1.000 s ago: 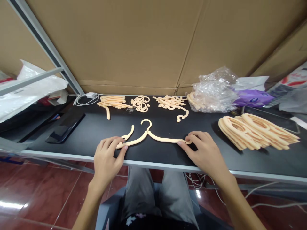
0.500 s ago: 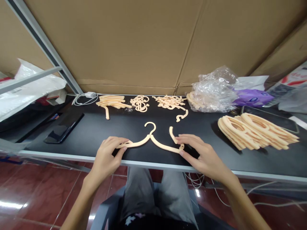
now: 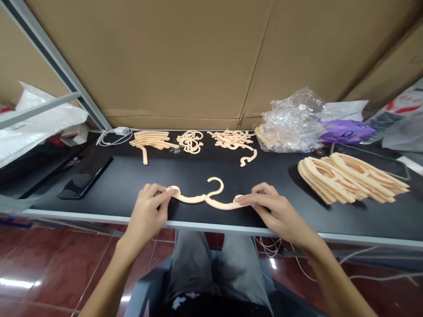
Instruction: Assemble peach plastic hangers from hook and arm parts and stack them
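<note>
A cream-coloured plastic clothes hanger (image 3: 194,199) lies near the table's front edge, its hook (image 3: 216,187) pointing away from me. My left hand (image 3: 150,207) pinches its left end, thumb on top. At the opposite end my right hand (image 3: 272,207) has its fingers closed on the hanger's tip, which they partly cover. Behind it are piles of loose cream parts: straight bars (image 3: 152,138), hooks (image 3: 190,141) and small curved pieces (image 3: 231,139). One curved piece (image 3: 249,157) lies apart in front of its pile.
Stacked cream hanger pieces (image 3: 343,178) lie on the right of the black table (image 3: 198,167). Behind them are a clear plastic bag (image 3: 292,123) and a purple packet (image 3: 346,131). On the left are a black phone (image 3: 86,176) and a white cable (image 3: 114,137). Cardboard (image 3: 178,61) walls the back.
The hanger's arms have folded flatter and its hook has swung right. The bar piece that stuck up by my right hand no longer shows separately. Both hands still grip the ends.
</note>
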### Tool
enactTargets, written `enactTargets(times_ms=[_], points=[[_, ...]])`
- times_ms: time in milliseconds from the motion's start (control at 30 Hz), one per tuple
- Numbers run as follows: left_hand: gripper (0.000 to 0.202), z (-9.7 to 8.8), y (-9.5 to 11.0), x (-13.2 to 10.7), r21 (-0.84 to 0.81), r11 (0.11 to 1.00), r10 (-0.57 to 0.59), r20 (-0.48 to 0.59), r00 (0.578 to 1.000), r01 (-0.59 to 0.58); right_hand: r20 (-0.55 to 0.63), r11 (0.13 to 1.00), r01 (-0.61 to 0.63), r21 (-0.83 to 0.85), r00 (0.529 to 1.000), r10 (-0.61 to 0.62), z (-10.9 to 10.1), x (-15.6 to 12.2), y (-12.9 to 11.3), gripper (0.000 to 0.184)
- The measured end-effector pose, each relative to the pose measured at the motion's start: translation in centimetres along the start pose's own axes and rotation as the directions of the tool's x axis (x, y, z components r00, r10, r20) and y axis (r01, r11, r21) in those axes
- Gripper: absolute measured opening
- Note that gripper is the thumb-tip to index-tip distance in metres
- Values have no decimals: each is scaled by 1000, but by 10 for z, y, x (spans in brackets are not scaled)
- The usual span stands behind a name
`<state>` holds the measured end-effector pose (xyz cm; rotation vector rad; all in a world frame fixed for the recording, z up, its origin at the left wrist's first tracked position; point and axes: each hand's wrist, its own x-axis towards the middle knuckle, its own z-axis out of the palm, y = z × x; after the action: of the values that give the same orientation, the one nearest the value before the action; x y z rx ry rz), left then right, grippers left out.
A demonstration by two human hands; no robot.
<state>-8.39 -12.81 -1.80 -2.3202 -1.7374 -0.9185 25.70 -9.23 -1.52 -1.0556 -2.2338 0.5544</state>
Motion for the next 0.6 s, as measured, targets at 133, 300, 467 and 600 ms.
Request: enactTargets(times_ms=[133, 300, 467, 600], points=[[33, 7, 18, 17, -69, 996, 56, 136, 989, -47, -27, 999, 18, 38, 999, -17, -1, 2, -2, 36], [62, 12, 60, 32, -140, 989, 97, 323, 942, -53, -79, 986, 141, 90, 988, -134, 0, 5, -1, 31], [87, 22, 84, 40, -256, 965, 166, 413, 896, -61, -108, 979, 192, 74, 977, -184, 3, 6, 1, 28], [67, 27, 86, 42, -328, 945, 173, 447, 878, -19, -170, 985, 172, -11, 970, -171, 2, 3, 0, 25]])
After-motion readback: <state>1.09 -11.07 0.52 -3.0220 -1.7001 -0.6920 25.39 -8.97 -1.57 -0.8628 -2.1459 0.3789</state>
